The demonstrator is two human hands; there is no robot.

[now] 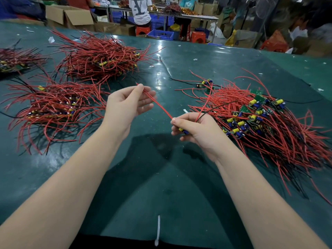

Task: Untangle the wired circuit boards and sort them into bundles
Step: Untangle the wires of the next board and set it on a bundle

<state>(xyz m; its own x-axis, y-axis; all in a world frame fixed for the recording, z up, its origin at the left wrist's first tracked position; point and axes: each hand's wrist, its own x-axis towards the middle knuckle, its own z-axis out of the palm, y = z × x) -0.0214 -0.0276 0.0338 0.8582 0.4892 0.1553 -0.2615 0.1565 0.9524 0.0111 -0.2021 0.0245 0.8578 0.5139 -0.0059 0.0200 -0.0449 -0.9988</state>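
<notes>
From the head view, a small wired circuit board with yellow and blue parts (183, 130) was clenched in the right hand (195, 131), above the green table (161, 186). Its thin red wires (158, 103) were pinched straight by the left hand (128, 103), seemingly to free them for bundling.

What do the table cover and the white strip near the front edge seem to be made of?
Table cover: probably vinyl or a similar plastic sheet, dark green and glossy; it reflects the lamps and shows creases. White strip: looks like a nylon cable tie, thin, matte white, with a small head at its near end; the material is a guess.
</notes>
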